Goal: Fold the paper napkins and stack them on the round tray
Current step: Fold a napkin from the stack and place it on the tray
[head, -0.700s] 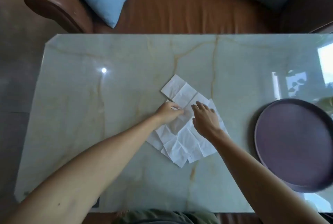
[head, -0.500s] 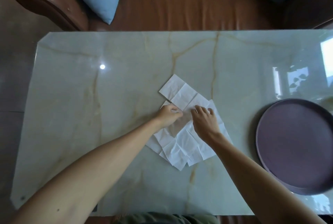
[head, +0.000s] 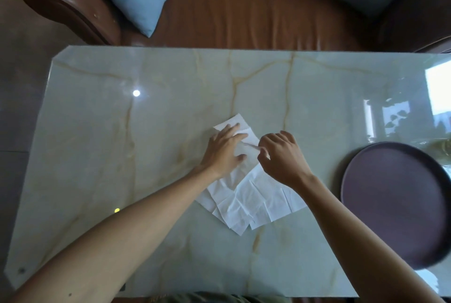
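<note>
Left hand point(head: 225, 150) fingers now spread flat, pressing top napkin point(head: 244, 154); half second ago curled, pinching near its middle. Right hand point(head: 280, 156) fingers curled, pinching raised napkin edge, carried toward left fingers – fold underway, crease likely next. Napkins point(head: 256, 200) overlapped mid-table point(head: 122, 144), none folded and stacked; round tray point(head: 390, 205) bare, well right

Your hands cover the napkins' point(head: 246, 195) middle, your right hand's point(head: 280, 158) fingertips curl out of sight, the tray's point(head: 361, 168) right side cut off.
</note>
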`<state>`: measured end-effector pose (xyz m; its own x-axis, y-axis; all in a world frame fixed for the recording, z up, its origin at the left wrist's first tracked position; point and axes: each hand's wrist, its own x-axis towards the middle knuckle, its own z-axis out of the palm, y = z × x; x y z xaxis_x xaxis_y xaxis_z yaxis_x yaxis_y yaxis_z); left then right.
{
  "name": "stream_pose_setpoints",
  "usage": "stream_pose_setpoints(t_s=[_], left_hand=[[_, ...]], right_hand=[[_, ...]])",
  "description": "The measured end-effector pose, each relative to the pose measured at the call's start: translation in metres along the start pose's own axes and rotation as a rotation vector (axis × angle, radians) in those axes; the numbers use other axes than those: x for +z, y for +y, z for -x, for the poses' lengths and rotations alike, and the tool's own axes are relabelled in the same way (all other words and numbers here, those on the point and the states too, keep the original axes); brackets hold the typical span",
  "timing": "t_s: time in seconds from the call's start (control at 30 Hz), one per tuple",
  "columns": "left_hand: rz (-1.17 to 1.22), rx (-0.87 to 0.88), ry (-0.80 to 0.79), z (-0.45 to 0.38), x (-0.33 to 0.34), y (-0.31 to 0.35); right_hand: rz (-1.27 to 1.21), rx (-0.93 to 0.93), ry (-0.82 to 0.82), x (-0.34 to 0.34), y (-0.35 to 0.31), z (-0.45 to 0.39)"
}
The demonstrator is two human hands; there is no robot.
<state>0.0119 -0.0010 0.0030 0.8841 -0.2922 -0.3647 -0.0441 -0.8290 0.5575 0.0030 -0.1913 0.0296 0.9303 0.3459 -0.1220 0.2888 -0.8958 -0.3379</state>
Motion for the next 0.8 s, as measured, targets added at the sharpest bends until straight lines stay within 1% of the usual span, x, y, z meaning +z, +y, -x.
stream_pose_setpoints(t_s=[0.07, 0.13, 0.2, 0.33, 0.43, 0.53, 0.6, 0.7, 0.8], left_hand=[[0.068, 0.075, 0.048, 0.001, -0.008, 0.005], [0.167, 0.096, 0.104, 0.006, -0.016, 0.012], [0.209, 0.096, 0.141, 0.011, -0.025, 0.017], [0.353, 0.081, 0.136, 0.024, -0.046, 0.028], [0.453, 0.049, 0.083, 0.038, -0.060, 0.035], [0.574, 0.013, 0.004, 0.056, -0.069, 0.038], [0.667, -0.001, -0.028, 0.067, -0.073, 0.040], [0.795, -0.073, -0.037, 0.085, -0.080, 0.044], [0.915, -0.094, -0.024, 0.100, -0.084, 0.042]], right_hand=[[-0.001, -0.017, 0.035, -0.019, -0.006, -0.001], [-0.012, -0.002, 0.068, -0.037, -0.013, -0.001], [-0.019, 0.006, 0.093, -0.054, -0.020, 0.001], [-0.076, 0.015, 0.156, -0.085, -0.042, 0.011], [-0.162, 0.083, 0.165, -0.098, -0.055, 0.020], [-0.298, 0.194, 0.198, -0.106, -0.060, 0.025], [-0.442, 0.261, 0.203, -0.110, -0.060, 0.028], [-0.618, 0.363, 0.129, -0.109, -0.055, 0.034], [-0.880, 0.545, 0.109, -0.098, -0.051, 0.042]])
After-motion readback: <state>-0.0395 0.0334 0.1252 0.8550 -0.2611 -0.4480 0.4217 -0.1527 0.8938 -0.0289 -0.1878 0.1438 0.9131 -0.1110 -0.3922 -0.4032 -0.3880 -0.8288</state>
